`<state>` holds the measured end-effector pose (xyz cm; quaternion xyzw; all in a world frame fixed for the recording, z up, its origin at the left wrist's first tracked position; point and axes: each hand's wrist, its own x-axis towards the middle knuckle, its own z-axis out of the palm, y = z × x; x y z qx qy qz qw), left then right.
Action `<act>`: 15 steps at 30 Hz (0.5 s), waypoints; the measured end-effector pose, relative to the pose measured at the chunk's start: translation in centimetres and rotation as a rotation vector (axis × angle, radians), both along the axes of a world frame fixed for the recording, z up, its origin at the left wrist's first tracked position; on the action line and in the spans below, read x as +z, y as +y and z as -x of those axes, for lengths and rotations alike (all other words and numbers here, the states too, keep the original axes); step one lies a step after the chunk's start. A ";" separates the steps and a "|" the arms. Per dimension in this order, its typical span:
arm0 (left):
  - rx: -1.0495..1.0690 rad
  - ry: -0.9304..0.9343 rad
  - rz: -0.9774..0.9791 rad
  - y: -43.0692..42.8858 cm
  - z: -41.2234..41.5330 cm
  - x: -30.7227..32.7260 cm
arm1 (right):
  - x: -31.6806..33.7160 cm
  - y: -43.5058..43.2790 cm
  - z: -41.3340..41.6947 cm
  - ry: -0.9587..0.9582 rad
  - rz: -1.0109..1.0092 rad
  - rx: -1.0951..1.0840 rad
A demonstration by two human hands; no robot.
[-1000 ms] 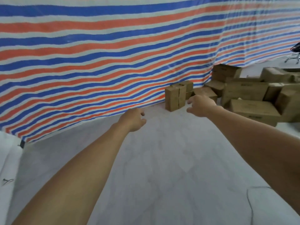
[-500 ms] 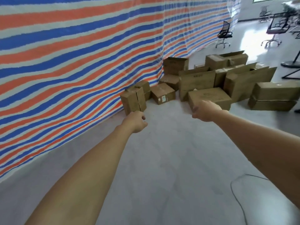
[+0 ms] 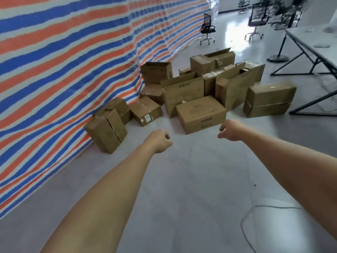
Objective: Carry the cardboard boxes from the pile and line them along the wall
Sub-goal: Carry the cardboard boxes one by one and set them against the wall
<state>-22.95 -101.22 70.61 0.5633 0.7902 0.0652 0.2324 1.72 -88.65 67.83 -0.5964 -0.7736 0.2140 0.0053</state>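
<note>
— Two bare arms reach forward over the grey floor (image 3: 182, 189), and neither holds anything. How do the hands look to you?

— The left hand (image 3: 159, 141) is loosely curled, fingers bent inward and not touching any box. The right hand (image 3: 230, 130) is slack too, half open with fingers drooping, just short of the nearest carton.

— Where are the boxes?

— The pile (image 3: 215, 83) sits ahead, between the striped tarp wall (image 3: 76, 52) and the black-legged table (image 3: 313, 52) on the right. The printed flat box (image 3: 201, 114) lies closest, its long axis running left to right, the printed side facing the person. Right of it, two long boxes (image 3: 268, 100) are stacked flat, long axis also left to right.

— And along the wall?

— A taped box (image 3: 106, 131) stands on end against the tarp, tilted a little, long axis roughly upright. Behind it is another small box (image 3: 116, 105), then a squat box with a white label (image 3: 145, 111) turned corner-on. Farther back, an open carton (image 3: 156, 72) leans at the tarp.

— What differs from half a second ago?

— The view has swung right and come closer: the boxes fill more of the frame, the table has appeared, and the office chair (image 3: 207, 29) sits nearer the middle. The right hand was more closed then and has loosened. The left looks much the same. The cable (image 3: 244, 220) remains at lower right.
</note>
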 end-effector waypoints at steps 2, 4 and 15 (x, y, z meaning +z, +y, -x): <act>-0.004 -0.030 -0.001 5.8 -0.3 -0.5 | -0.2 5.1 -0.7 -0.004 0.017 -0.022; -0.006 -0.054 0.017 10.3 -0.4 -1.0 | 0.0 9.2 -1.2 -0.018 0.026 -0.021; -0.025 -0.146 0.069 37.6 2.7 -7.1 | -4.1 34.5 0.4 -0.052 0.105 -0.055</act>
